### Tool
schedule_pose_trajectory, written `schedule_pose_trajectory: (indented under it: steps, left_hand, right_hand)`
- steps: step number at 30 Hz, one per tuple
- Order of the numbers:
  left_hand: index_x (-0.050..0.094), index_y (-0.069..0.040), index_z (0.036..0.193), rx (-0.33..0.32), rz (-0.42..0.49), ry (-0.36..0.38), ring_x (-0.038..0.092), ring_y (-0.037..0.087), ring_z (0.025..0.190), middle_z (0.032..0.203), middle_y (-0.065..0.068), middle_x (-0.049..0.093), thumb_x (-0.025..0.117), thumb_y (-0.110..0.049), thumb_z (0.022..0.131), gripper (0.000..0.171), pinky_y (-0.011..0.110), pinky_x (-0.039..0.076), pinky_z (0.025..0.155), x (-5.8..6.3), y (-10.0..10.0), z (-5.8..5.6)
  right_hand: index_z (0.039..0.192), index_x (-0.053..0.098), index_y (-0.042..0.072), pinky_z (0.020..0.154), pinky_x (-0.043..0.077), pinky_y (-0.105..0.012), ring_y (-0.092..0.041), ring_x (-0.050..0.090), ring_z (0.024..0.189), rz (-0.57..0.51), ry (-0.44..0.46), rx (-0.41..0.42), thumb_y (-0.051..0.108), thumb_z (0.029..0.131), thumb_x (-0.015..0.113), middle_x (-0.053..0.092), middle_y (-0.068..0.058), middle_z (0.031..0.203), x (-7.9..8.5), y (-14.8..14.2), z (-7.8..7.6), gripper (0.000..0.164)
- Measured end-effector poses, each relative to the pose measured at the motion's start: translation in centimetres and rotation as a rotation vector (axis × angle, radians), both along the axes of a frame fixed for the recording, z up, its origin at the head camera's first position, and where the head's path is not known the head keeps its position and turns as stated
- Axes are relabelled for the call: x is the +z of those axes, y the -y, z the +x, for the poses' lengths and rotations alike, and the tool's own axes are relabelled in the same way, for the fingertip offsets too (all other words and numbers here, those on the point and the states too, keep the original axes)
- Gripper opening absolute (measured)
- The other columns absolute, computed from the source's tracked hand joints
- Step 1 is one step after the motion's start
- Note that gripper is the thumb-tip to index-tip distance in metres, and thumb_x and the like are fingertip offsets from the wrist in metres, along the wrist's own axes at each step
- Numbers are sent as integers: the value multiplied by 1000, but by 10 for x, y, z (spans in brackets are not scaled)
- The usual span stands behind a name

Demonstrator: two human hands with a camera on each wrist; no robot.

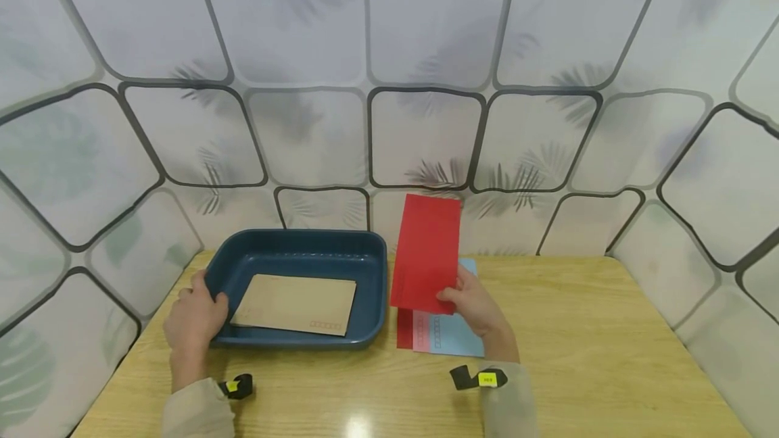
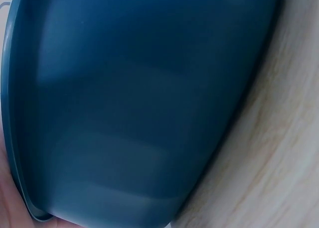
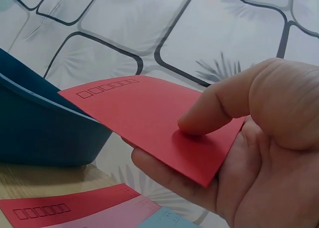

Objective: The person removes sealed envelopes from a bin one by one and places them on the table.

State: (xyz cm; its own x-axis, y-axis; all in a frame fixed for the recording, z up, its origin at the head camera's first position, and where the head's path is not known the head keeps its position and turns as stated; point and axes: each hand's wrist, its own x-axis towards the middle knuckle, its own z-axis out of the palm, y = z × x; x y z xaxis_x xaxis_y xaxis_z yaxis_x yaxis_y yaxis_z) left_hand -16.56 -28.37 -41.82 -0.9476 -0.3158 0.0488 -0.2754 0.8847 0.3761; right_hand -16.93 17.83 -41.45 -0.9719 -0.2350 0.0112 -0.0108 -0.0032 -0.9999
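Observation:
My right hand point(image 1: 477, 304) holds a red envelope point(image 1: 428, 252) up off the table, pinched by its lower right corner. In the right wrist view the thumb presses on top of the red envelope point(image 3: 149, 108) and the fingers lie underneath. My left hand point(image 1: 193, 316) grips the left end of a dark blue tray point(image 1: 304, 342), also large in the left wrist view as a blue wall point(image 2: 134, 103). Inside the tray lies a tan envelope point(image 1: 295, 303), flat and slightly tilted. Below the held envelope, another red envelope point(image 1: 404, 330), a pink envelope point(image 1: 421, 333) and a light blue envelope point(image 1: 456, 338) overlap on the table.
The wooden table point(image 1: 584, 343) bears the tray on its left half, with the overlapping envelopes just right of it. A patterned fabric wall point(image 1: 426, 134) rises behind the table and along both sides. Each wrist wears a black strap point(image 1: 465, 377) with a yellow label.

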Motion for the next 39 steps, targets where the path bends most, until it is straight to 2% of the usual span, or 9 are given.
schedule_pose_trajectory:
  steps: [4, 9, 14, 19, 29, 34, 39]
  left_hand:
    - [16, 2, 140, 4, -2, -4, 46, 55, 94, 113, 41, 42, 41, -26, 89, 63, 64, 42, 67, 2, -1, 0]
    - [15, 4, 140, -2, -2, 2, 46, 55, 94, 114, 42, 41, 41, -25, 89, 64, 64, 42, 67, 1, 0, 0]
    - [14, 4, 140, -4, 2, 12, 45, 56, 95, 114, 42, 40, 42, -25, 89, 65, 65, 42, 68, 0, 1, 1]
    - [13, 4, 141, -5, -2, 18, 45, 55, 94, 114, 42, 40, 42, -26, 90, 66, 65, 42, 67, 0, 3, 0]
    - [11, 3, 142, 0, 4, 25, 44, 55, 96, 116, 41, 39, 41, -26, 90, 66, 65, 41, 68, 0, 6, 0]
    - [11, 3, 142, 7, 4, 30, 45, 55, 96, 116, 41, 39, 41, -27, 90, 66, 65, 42, 68, 1, 5, 0]
    - [12, 3, 141, -6, 12, 30, 46, 55, 94, 115, 41, 40, 41, -26, 90, 66, 64, 42, 67, 2, 1, 1]
  right_hand:
    - [130, 42, 5, 73, 51, -34, -29, 58, 96, -20, 32, -33, -5, 83, 48, 57, -19, 118, 1, -2, 0, 48]
    - [130, 45, 6, 81, 50, -38, -29, 55, 104, -48, 65, -42, 5, 89, 49, 54, -16, 121, 4, -6, 4, 41]
    - [129, 46, 4, 79, 50, -36, -28, 56, 103, -72, 68, -41, 10, 91, 50, 57, -11, 117, 6, -9, 6, 39]
    - [128, 45, -1, 76, 52, -34, -26, 59, 99, -78, 58, -49, 9, 91, 50, 61, -6, 110, 6, -14, 6, 39]
    - [129, 46, 1, 81, 50, -33, -26, 56, 104, -40, 73, -95, 11, 91, 50, 58, -10, 117, 7, -25, 9, 39]
    - [134, 41, 1, 80, 51, -29, -21, 57, 102, -47, 63, -83, 22, 94, 49, 62, 0, 110, 10, -31, 14, 45]
    - [136, 37, -1, 74, 53, -25, -14, 62, 88, -57, 51, -74, 32, 97, 44, 67, 8, 96, 14, -44, 19, 52]
